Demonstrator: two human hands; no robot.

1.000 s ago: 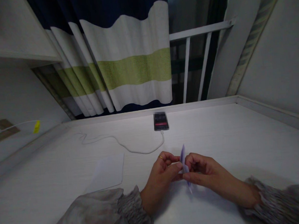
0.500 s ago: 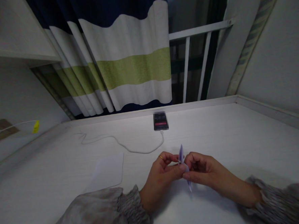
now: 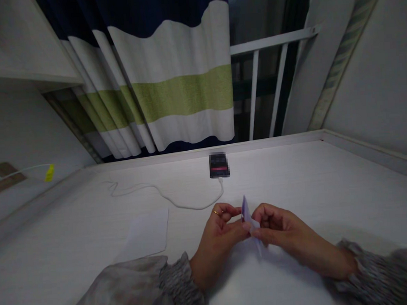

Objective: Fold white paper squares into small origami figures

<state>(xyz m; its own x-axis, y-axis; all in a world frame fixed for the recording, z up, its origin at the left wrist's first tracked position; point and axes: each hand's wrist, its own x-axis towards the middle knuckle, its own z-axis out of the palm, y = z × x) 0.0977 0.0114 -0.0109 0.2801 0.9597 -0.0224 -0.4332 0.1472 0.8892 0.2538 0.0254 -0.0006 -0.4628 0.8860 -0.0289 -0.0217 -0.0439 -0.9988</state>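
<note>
Between my hands, above the white desk, is a small piece of folded purple-and-white paper (image 3: pixel 245 209), seen nearly edge-on with its tip pointing up. My left hand (image 3: pixel 219 234) pinches it between thumb and fingers from the left; a gold ring is on one finger. From the right, my right hand (image 3: pixel 280 226) grips the same paper, its thumb against the lower fold and its fingers curled behind. Part of the paper is hidden by the fingers. A flat white sheet of paper (image 3: pixel 148 232) lies on the desk left of my left hand.
A dark device with a blurred screen (image 3: pixel 219 165) lies at the back of the desk (image 3: pixel 294 174), joined to a white cable (image 3: pixel 179 204) that runs left. Behind hang a striped curtain (image 3: pixel 182 94) and a white window railing (image 3: pixel 272 41). Walls bound both sides.
The folded paper has turned a little, and its tip has shifted slightly left. More of its pale fold now shows by my right thumb, which has moved slightly up.
</note>
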